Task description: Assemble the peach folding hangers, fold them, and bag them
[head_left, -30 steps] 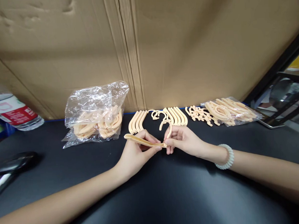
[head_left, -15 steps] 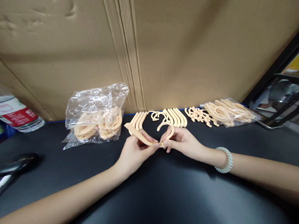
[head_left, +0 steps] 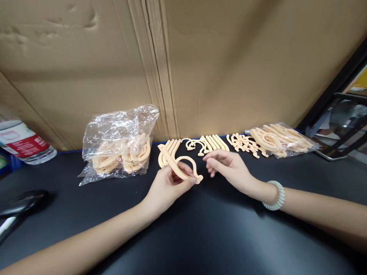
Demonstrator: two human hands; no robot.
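Observation:
In the head view, my left hand (head_left: 164,187) pinches a beige plastic hanger arm (head_left: 171,161) near its lower end. A curved hanger hook (head_left: 195,167) meets that end by my fingertips and loops back toward the arm; whether the two are locked together I cannot tell. My right hand (head_left: 234,172) hovers just to the right, apart from these pieces. Its fingers are loosely bent, with nothing visible in them. Behind my hands lie loose hanger arms on the left (head_left: 163,158) and a row of hanger arms on the right (head_left: 215,143), with several hooks (head_left: 190,144) between them.
Small beige connector pieces (head_left: 243,144) are heaped at the right, beside a clear bag of hanger parts (head_left: 278,138). Another clear bag (head_left: 119,143) stands left. A bottle (head_left: 23,141) and a black object with a pale handle (head_left: 22,203) are far left. Cardboard (head_left: 244,60) backs the black table (head_left: 207,243).
My right hand has let go of the hook and drawn away to the right. The hook now swings leftward, its curve near the hanger arm, while my left hand keeps its hold.

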